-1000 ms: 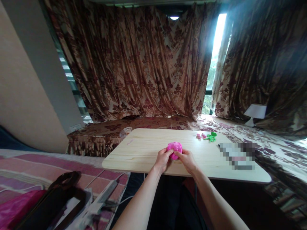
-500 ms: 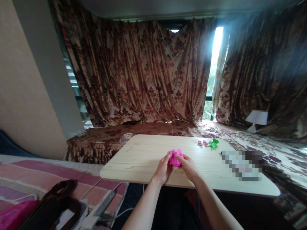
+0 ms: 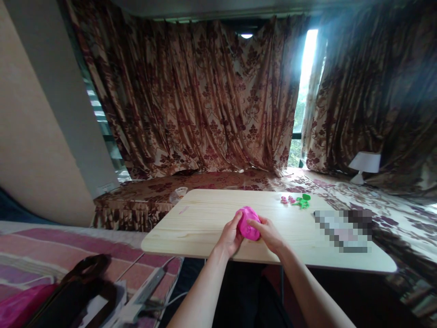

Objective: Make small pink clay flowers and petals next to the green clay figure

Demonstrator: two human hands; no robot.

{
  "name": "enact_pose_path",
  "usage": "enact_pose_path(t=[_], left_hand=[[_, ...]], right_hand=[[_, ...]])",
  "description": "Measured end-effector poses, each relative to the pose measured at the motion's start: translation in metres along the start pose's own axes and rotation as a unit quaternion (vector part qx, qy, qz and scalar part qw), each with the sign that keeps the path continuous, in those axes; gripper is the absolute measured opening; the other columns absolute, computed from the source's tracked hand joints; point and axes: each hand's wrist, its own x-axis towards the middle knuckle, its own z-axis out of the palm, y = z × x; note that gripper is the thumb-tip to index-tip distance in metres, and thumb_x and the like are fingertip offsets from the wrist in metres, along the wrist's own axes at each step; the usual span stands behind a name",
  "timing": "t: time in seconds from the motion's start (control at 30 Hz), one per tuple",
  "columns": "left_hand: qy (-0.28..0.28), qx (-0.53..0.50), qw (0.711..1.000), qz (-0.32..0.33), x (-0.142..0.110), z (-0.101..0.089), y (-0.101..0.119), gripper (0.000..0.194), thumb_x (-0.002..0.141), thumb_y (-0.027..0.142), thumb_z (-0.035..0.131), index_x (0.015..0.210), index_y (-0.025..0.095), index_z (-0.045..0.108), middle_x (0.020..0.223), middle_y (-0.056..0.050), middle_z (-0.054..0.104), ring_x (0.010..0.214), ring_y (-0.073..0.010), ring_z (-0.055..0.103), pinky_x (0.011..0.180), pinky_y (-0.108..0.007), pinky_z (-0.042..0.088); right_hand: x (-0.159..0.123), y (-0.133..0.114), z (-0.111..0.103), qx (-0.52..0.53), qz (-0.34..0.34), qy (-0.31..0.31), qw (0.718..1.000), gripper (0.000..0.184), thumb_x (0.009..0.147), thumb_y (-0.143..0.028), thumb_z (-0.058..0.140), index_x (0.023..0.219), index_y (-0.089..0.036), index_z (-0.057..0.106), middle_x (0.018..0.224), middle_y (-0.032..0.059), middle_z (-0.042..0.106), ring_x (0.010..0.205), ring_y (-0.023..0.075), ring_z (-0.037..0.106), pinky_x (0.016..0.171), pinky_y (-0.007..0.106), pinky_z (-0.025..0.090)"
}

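Pink lump (image 3: 249, 231) tipped broadside to us vs. prev. Long axis approx. up-down, btwn our L hand (image 3: 231, 234) & R hand (image 3: 271, 233), both part-curled, gripping it.

Bare hands (image 3: 232, 234) with slender fingers, bare forearms (image 3: 206, 282), black clothing (image 3: 246, 294) between them.

L hand (image 3: 232, 233) + R hand (image 3: 270, 233) hold pink lump (image 3: 250, 224) btwn them, over wood-look surface (image 3: 205, 223) nr front edge. 2 sm. pink bits (image 3: 291, 199) beside green pcs (image 3: 302, 202) at far R; pixelated item (image 3: 341, 230) closer. White lamp (image 3: 366, 162) beyond, patterned curtains (image 3: 211, 100) behind.
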Motion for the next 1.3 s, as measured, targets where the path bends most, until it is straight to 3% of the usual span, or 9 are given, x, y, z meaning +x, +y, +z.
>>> enact_pose_path(t=[0.33,0.6,0.83,1.13,1.3], left_hand=[[0.046,-0.005,0.998,0.037,0.007,-0.007,-0.001,0.03,0.064,0.026,0.072,0.091,0.016,0.065,0.085,-0.006,0.068,0.073,-0.0157,0.062,0.068,-0.027,0.047],[0.122,0.01,0.99,0.076,0.012,-0.009,-0.002,0.029,0.056,0.025,0.076,0.082,0.015,0.066,0.072,-0.002,0.067,0.062,-0.0115,0.059,0.06,-0.023,0.045],[0.093,0.03,0.995,0.036,0.005,-0.007,0.004,0.03,0.058,0.025,0.075,0.084,0.014,0.066,0.074,-0.005,0.067,0.063,-0.0138,0.06,0.06,-0.026,0.046],[0.125,0.019,0.989,0.073,0.008,-0.007,-0.001,0.027,0.06,0.027,0.074,0.081,0.014,0.065,0.072,-0.003,0.068,0.062,-0.0136,0.06,0.061,-0.026,0.047],[0.08,0.017,0.994,0.067,0.002,-0.003,-0.002,0.031,0.063,0.028,0.073,0.09,0.013,0.065,0.085,-0.007,0.069,0.075,-0.0163,0.063,0.071,-0.028,0.048]], right_hand=[[0.012,0.001,-0.006,-0.074,0.004,0.023,0.997,0.026,0.059,-0.036,0.071,0.066,-0.011,0.064,0.046,-0.0044,0.053,0.041,0.006,0.04,0.04,0.018,0.027],[0.001,-0.008,-0.016,-0.047,0.007,0.009,0.999,0.037,0.065,-0.04,0.067,0.09,-0.013,0.066,0.072,0.0037,0.067,0.056,0.0121,0.056,0.048,0.021,0.04],[0.005,-0.012,-0.02,-0.031,0.012,0.014,0.999,0.034,0.064,-0.039,0.069,0.087,-0.015,0.067,0.075,0.0039,0.068,0.061,0.0134,0.058,0.054,0.023,0.044],[0.009,0.007,-0.019,-0.07,0.015,0.02,0.997,0.027,0.063,-0.039,0.069,0.067,-0.012,0.066,0.058,0.0015,0.061,0.048,0.0084,0.049,0.046,0.02,0.041],[0.01,0.013,-0.014,-0.1,-0.015,0.049,0.994,0.031,0.067,-0.042,0.063,0.065,-0.011,0.064,0.053,0.001,0.058,0.045,0.0087,0.047,0.045,0.022,0.042]])
